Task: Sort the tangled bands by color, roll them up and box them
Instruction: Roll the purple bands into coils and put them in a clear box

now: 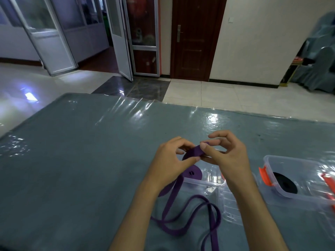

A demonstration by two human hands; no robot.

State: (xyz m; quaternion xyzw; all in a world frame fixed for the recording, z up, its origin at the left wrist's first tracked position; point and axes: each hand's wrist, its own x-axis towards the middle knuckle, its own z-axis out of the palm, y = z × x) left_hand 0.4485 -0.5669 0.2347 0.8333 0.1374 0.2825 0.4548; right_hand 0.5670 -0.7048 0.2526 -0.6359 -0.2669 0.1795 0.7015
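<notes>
- Both hands up over the table (72, 160), pinching the started coil of the purple band (193, 153): left hand (170, 158) curled round it, right hand (226, 154) thumb on top.
- Loose tail dropping down and toward the body, looped on the table just beside the clear box (208, 183).
- Rolled purple band (192, 173) already inside.
- Black roll (285, 183) in the right box (299, 178).
- Probably more winding, feeding from below.

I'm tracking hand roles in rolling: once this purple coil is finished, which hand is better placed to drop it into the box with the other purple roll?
Probably the left hand: the purple-roll box lies just below it, and it already pinches the coil.
</notes>
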